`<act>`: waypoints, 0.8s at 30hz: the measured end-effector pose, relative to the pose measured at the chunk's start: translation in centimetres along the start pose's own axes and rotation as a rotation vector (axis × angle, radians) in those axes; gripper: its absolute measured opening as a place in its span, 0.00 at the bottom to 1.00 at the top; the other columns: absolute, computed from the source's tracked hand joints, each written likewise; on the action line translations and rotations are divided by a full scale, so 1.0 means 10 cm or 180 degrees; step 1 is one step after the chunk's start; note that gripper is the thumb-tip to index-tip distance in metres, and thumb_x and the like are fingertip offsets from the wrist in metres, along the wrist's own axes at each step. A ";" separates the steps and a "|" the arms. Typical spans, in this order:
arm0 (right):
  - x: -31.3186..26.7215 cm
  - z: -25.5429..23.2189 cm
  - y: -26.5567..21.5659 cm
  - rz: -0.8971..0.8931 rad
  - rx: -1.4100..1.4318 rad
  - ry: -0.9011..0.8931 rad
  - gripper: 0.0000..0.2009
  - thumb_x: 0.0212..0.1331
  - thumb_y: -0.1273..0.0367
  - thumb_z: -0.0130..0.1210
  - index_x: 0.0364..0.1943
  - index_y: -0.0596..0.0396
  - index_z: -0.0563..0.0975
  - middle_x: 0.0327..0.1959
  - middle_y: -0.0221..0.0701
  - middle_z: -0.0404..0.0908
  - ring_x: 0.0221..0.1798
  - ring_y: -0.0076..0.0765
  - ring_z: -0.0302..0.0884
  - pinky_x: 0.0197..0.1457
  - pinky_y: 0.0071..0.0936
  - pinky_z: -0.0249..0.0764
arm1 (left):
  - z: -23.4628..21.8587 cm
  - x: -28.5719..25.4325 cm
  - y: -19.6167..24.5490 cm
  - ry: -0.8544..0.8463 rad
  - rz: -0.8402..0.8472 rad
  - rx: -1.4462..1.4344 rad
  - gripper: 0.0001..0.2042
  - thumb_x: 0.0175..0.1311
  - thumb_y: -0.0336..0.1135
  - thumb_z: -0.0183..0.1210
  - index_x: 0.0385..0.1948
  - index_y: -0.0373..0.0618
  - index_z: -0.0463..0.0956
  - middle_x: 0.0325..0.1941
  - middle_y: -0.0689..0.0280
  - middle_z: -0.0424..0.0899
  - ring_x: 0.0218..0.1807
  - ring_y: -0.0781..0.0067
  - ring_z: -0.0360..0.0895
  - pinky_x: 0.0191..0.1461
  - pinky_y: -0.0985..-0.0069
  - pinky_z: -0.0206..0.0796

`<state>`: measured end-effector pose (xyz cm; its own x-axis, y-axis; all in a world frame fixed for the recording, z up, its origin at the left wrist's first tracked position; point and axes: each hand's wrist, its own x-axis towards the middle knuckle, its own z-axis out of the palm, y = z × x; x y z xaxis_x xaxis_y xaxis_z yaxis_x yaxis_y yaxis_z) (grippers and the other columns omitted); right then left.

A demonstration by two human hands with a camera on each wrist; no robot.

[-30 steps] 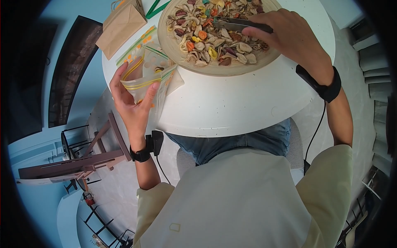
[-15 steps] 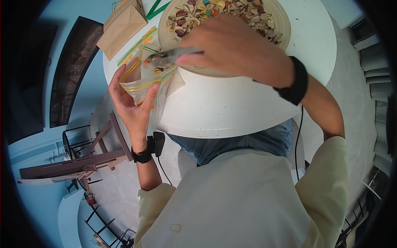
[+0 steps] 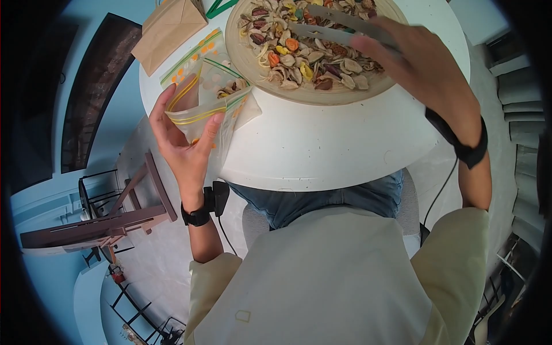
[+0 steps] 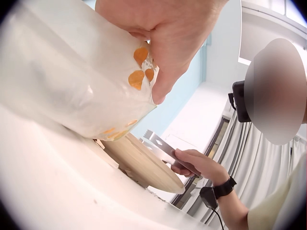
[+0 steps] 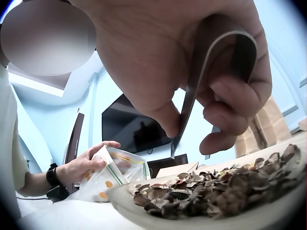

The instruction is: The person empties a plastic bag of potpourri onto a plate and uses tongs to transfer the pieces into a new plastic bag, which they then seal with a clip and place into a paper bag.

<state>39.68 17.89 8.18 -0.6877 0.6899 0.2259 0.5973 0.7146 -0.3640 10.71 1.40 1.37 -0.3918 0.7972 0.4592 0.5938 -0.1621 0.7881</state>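
My left hand [image 3: 183,144] holds a clear zip bag [image 3: 198,115] with orange dots at its mouth, thumb on one side and fingers on the other. The bag's yellow-and-green zip edges stand apart, and some dried pieces [image 3: 231,87] show inside. In my right hand [image 3: 428,69] are metal tongs [image 3: 328,35], gripped between thumb and fingers with their arms spread. Their tips hover over a round wooden plate [image 3: 244,69] heaped with potpourri [image 3: 313,57] in brown, orange and yellow. The right wrist view shows the tongs' bent end [image 5: 230,36] inside the curled hand.
A brown paper bag [image 3: 169,34] lies at the table's back left, beside a green strip-like object [image 3: 221,8]. Another dotted zip bag [image 3: 201,52] is behind the held one. The white table's [image 3: 322,144] rounded front edge runs close to the person's lap.
My right hand carried the tongs left to the bag's mouth, then back over the plate, the tongs' arms now spread. More dried pieces show in the bag. My left hand stays nearly still.
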 end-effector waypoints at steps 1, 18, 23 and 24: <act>-0.08 0.09 0.13 0.0254 -0.0348 0.0033 0.26 0.63 0.48 0.52 0.49 0.60 0.78 0.28 0.43 0.82 0.31 0.45 0.81 0.39 0.36 0.73 | 0.00 -0.01 0.01 0.0011 -0.0028 -0.0036 0.38 0.47 0.25 0.72 0.62 0.42 0.59 0.66 0.55 0.65 0.65 0.61 0.67 0.68 0.63 0.65; -0.08 0.40 0.40 -0.0391 -0.1176 0.0726 0.20 0.61 0.51 0.56 0.38 0.56 0.80 0.22 0.39 0.79 0.28 0.44 0.77 0.33 0.36 0.72 | 0.02 0.00 0.01 -0.0035 -0.0009 0.0014 0.38 0.48 0.25 0.72 0.62 0.42 0.59 0.67 0.55 0.64 0.66 0.61 0.66 0.68 0.63 0.65; -0.03 0.19 0.15 0.0114 -0.1554 0.0127 0.22 0.60 0.49 0.56 0.43 0.54 0.83 0.26 0.39 0.83 0.30 0.46 0.79 0.38 0.37 0.74 | 0.04 0.02 0.01 -0.0058 0.0005 -0.0048 0.38 0.49 0.26 0.72 0.63 0.43 0.58 0.66 0.55 0.64 0.65 0.61 0.67 0.68 0.63 0.65; -0.03 0.25 0.25 -0.0016 -0.1184 0.0296 0.22 0.59 0.49 0.57 0.43 0.54 0.83 0.26 0.39 0.83 0.30 0.46 0.79 0.38 0.36 0.73 | 0.04 0.02 0.01 -0.0057 0.0006 -0.0048 0.38 0.49 0.26 0.72 0.63 0.43 0.58 0.66 0.55 0.64 0.65 0.61 0.67 0.68 0.63 0.65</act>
<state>40.36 19.19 4.89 -0.6610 0.6816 0.3140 0.7147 0.6993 -0.0136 10.96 1.74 1.38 -0.3780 0.8072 0.4533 0.5837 -0.1722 0.7935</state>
